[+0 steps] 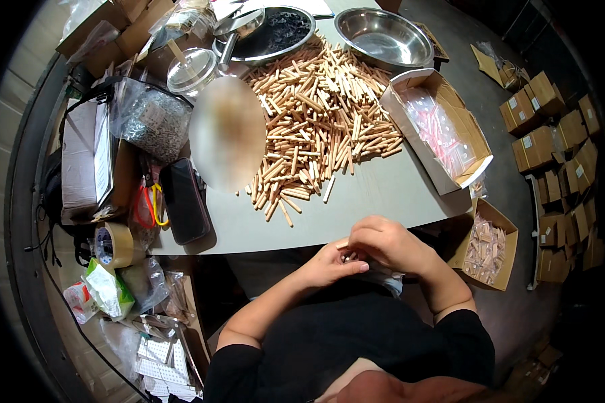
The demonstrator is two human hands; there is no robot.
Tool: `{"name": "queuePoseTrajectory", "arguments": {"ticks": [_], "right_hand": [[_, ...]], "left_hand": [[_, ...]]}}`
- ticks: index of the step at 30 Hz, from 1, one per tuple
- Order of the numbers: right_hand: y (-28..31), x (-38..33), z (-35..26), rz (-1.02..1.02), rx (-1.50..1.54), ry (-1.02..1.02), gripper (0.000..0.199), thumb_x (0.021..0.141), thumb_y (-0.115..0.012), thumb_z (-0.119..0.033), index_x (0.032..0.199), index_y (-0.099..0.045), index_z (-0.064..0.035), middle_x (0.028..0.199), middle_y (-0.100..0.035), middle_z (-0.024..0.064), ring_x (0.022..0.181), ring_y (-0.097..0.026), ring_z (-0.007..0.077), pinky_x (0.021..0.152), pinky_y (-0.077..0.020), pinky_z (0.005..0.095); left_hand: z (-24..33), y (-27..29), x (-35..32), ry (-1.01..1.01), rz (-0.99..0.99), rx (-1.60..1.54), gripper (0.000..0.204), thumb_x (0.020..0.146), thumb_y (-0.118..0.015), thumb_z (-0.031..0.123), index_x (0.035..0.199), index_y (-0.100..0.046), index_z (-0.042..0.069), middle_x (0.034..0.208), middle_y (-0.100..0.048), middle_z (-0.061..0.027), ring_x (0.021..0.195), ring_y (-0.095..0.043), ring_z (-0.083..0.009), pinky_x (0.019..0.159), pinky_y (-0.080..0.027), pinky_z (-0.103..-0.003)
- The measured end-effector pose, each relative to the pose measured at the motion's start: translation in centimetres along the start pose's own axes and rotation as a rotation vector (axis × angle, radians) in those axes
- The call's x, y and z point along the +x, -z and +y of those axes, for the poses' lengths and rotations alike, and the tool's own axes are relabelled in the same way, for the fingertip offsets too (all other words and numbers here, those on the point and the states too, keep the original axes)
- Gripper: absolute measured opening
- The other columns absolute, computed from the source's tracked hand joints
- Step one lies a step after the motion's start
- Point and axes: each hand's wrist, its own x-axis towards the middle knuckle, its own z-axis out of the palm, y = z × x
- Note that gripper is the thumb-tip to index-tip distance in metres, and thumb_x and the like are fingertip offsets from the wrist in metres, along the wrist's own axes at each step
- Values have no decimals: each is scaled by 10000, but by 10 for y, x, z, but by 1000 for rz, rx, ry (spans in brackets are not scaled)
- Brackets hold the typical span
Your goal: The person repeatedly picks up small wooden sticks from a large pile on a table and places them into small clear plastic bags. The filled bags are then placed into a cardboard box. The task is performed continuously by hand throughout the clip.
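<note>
My left hand (pixel 331 263) and my right hand (pixel 388 243) meet just off the front edge of the table, close to my body. The left fingers are curled round what looks like a short wooden stick (pixel 343 243), with small shiny bits (pixel 348 256) in the palm. Over it, the right fingers are bent and pinched together; what they grip is hidden. Past my hands, a large heap of short wooden sticks (pixel 316 127) covers the middle of the table (pixel 275 236). One paler stick (pixel 329 189) lies at its near edge.
An open carton (pixel 480 168) of plastic bags stands right of the heap, with a steel bowl (pixel 383 40) behind. At left lie a phone (pixel 183 201), scissors (pixel 152 205) and a tape roll (pixel 114 245). A lower box (pixel 511 235) holds small packets. A blurred patch hides part of the table.
</note>
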Motion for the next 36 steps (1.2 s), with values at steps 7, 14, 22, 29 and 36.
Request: {"name": "queuePoseTrajectory", "arguments": {"ticks": [7,14,22,29,36], "right_hand": [[18,5,-20,-118,-77,189,216,753,-675,-22,964,-631,-19,1019,-624,121,943,-614,321,797,-524,375],[24,5,-37,-28,8,229,197,774,-702,-33,966,-658,-21,1096,-610,110,1013,-590,291,875,-493,370],[29,-12,-33,198,-52,196,136,759,-754,-32,865,-670,-35,1039,-634,91,936,-619,281,816,-511,378],[28,-31,-19,376,-9,28,171,718,-765,-6,837,-647,-32,818,-658,102,730,-642,278,670,-513,351],[29,-55,-4,454,-55,55,121,744,-712,-64,803,-610,-34,773,-591,102,708,-575,287,650,-477,371]], "left_hand": [[2,1,-3,43,-47,-104,396,868,-743,77,1216,-562,21,1048,-613,-24,984,-573,-97,858,-481,-267],[17,4,-4,25,-176,30,574,818,-821,204,1267,-529,-4,1087,-586,-9,1005,-547,-104,860,-456,-261],[46,-18,2,-258,155,393,362,872,-753,252,1074,-601,-7,994,-639,-103,913,-613,-204,803,-490,-317],[57,-28,21,-717,251,990,131,825,-710,1,926,-627,12,865,-638,-128,796,-618,-300,721,-500,-380],[61,-42,42,-619,104,1039,88,828,-691,-9,880,-627,20,820,-618,-116,751,-597,-292,680,-482,-370]]}}
